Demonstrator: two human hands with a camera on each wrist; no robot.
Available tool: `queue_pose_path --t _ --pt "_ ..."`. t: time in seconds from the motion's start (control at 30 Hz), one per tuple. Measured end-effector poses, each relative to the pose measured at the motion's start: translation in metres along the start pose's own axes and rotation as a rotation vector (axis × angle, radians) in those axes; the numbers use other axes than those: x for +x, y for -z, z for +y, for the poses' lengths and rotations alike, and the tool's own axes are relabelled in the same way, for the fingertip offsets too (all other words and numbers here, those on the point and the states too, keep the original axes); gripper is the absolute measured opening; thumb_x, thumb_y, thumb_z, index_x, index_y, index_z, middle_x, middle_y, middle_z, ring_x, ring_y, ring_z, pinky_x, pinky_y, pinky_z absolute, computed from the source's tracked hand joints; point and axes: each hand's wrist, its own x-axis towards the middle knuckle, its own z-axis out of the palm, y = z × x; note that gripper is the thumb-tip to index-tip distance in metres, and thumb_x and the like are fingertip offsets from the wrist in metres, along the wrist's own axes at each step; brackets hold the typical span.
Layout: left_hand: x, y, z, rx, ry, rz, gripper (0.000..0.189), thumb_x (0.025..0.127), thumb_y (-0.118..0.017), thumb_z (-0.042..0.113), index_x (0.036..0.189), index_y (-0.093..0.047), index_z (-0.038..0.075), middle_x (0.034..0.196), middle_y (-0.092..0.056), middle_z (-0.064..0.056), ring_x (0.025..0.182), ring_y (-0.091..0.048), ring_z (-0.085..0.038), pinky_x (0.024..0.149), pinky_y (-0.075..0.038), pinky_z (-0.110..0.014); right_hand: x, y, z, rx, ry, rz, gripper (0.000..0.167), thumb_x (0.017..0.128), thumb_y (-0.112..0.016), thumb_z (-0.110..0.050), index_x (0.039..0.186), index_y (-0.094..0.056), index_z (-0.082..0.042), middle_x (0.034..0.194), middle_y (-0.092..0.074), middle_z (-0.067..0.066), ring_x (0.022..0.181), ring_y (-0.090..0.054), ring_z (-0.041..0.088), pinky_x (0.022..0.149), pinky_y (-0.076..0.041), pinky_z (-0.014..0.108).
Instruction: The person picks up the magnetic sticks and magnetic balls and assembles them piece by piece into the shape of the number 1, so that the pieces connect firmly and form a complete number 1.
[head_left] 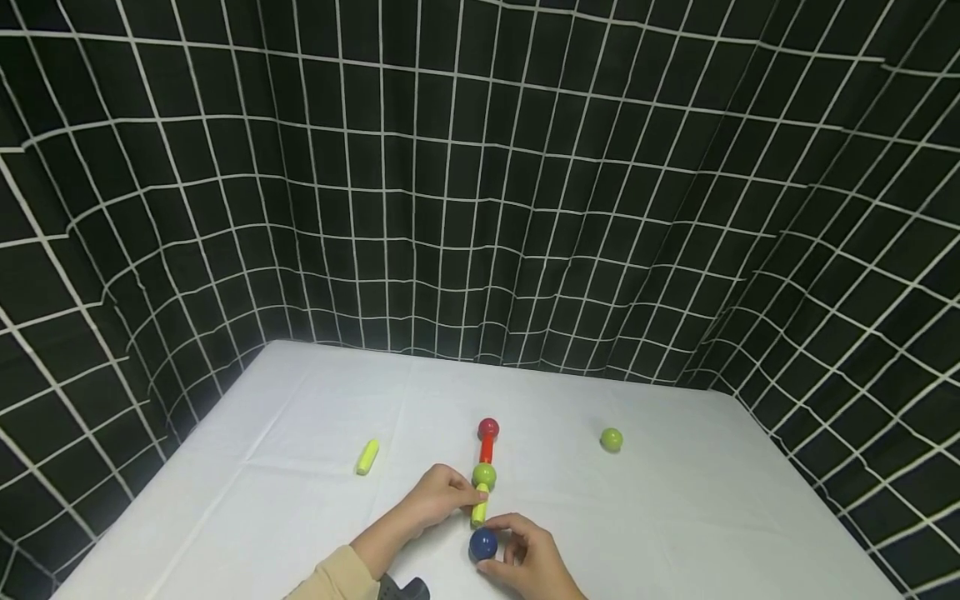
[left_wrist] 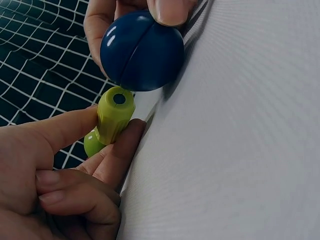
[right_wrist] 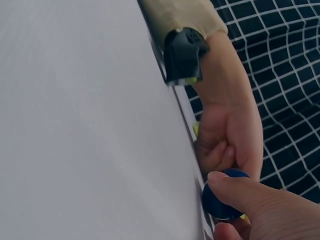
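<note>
My left hand (head_left: 444,498) pinches a yellow-green ribbed rod (left_wrist: 115,115) between thumb and fingers. In the head view this rod lines up with a green ball (head_left: 484,475), a red rod (head_left: 487,448) and a red ball (head_left: 488,428), forming a chain that runs away from me on the table. At the rod's near end my right hand (head_left: 531,557) holds a blue ball (head_left: 483,544) between thumb and fingers. A dark socket shows in the rod's end in the left wrist view, close to the ball; whether they touch I cannot tell.
A loose yellow-green rod (head_left: 367,457) lies to the left on the white-covered table (head_left: 300,517). Further right rests another green ball (head_left: 612,439). Dark curtains with a white grid (head_left: 465,208) surround the table's back and sides. A dark device (right_wrist: 183,57) sits on the left wrist.
</note>
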Motion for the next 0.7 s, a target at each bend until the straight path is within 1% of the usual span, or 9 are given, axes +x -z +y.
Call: queue_pose_path --t 0.13,0.27,0.5,0.7 --pt "0.0005 0.0001 0.0000 -0.003 0.001 -0.001 0.031 0.080 -0.069 0.035 0.073 -0.071 0.005 0.067 -0.065 -0.001 0.063 -0.044 -0.013 0.056 -0.036 -0.024 -0.0004 -0.0060 -0.0041 -0.015 0.062 0.009 0.043 0.072 -0.078 -0.022 0.110 -0.064 -0.007 0.096 -0.067 0.005 0.059 -0.045 -0.005 0.053 -0.042 0.017" --pt "0.0000 -0.0004 0.0003 -0.001 0.000 0.001 0.030 0.079 -0.070 0.035 0.074 -0.071 0.005 0.067 -0.066 -0.001 0.064 -0.046 -0.013 0.058 -0.037 -0.025 -0.0001 -0.0104 -0.0066 -0.034 0.101 0.024 0.044 0.071 -0.078 -0.023 0.109 -0.064 -0.006 0.096 -0.068 0.004 0.058 -0.044 -0.006 0.052 -0.042 0.017" --pt "-0.0007 -0.0008 0.0011 -0.004 0.001 -0.001 0.031 0.080 -0.069 0.035 0.073 -0.070 0.004 0.069 -0.067 -0.002 0.066 -0.048 -0.013 0.059 -0.038 -0.026 0.0025 -0.0101 -0.0062 -0.055 0.087 0.013 0.044 0.073 -0.077 -0.024 0.110 -0.064 -0.007 0.096 -0.068 0.003 0.057 -0.043 -0.006 0.051 -0.041 0.016" --pt "-0.0003 -0.0003 0.0002 0.005 0.002 -0.002 0.031 0.081 -0.068 0.035 0.075 -0.070 0.005 0.071 -0.068 -0.003 0.071 -0.050 -0.015 0.062 -0.038 -0.028 0.0060 -0.0075 -0.0062 -0.055 0.045 -0.002 0.042 0.074 -0.077 -0.025 0.110 -0.064 -0.008 0.088 -0.065 0.001 0.053 -0.041 -0.006 0.049 -0.039 0.015"
